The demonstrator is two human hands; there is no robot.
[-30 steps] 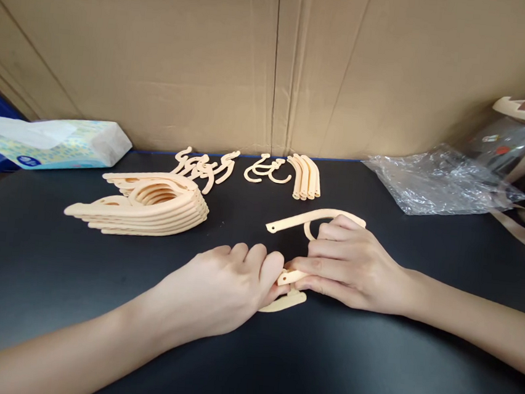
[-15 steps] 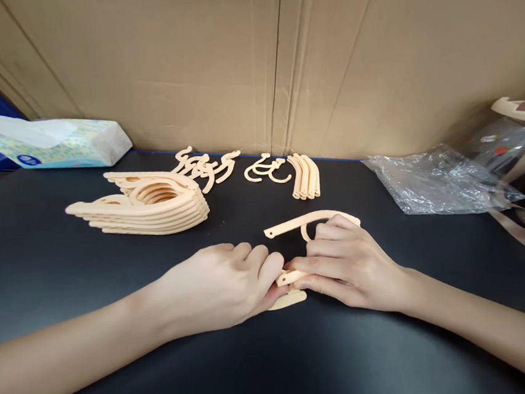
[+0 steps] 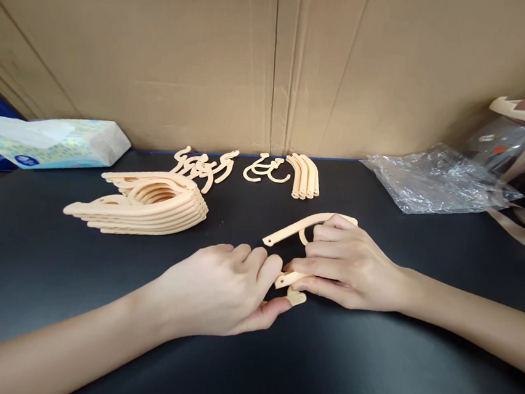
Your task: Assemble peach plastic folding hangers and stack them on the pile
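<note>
My right hand [image 3: 353, 269] is closed around a cream plastic hanger. One curved hanger arm [image 3: 287, 229], with a hole at its tip, sticks out beyond the fingers. A second arm end [image 3: 285, 280] pokes out between the thumb and fingers toward the left. My left hand [image 3: 228, 286] is curled and meets the right hand at that end. Its thumb lies along a small curved cream piece [image 3: 296, 298] below. Most of what the left fingers grip is hidden behind the knuckles.
On the black table [image 3: 246, 369] sit a stack of folded hangers [image 3: 172, 214], a pile of small hanger parts [image 3: 204, 168], loose hooks [image 3: 258, 173] and a row of hanger arms [image 3: 307, 178]. A tissue pack [image 3: 77, 145] lies left, a clear plastic bag [image 3: 435, 179] right. Cardboard [image 3: 202, 49] stands behind.
My left thumb has stretched out to the right along the small curved piece, which now shows less and sits closer to the right thumb. The right hand keeps its grip.
</note>
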